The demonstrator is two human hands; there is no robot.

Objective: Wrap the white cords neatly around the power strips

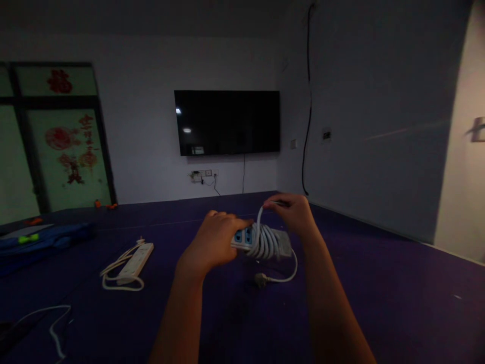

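My left hand (215, 240) grips one end of a white power strip (242, 237) with blue sockets, thumb along its top. Several turns of white cord (267, 242) are wrapped around the strip's middle and far part. My right hand (291, 212) pinches a length of that cord just above the coils, on the right. From the strip's right end a loop of cord hangs down to a plug (260, 279), which dangles below the coils. Part of the strip is hidden by my left hand and by the wraps.
Another white power strip (136, 263) with a loose cord lies on the purple surface (242, 328) at left. A thin white cable (55, 328) is at the lower left, and blue cloth (45, 240) lies further back. A television (229, 122) hangs on the far wall.
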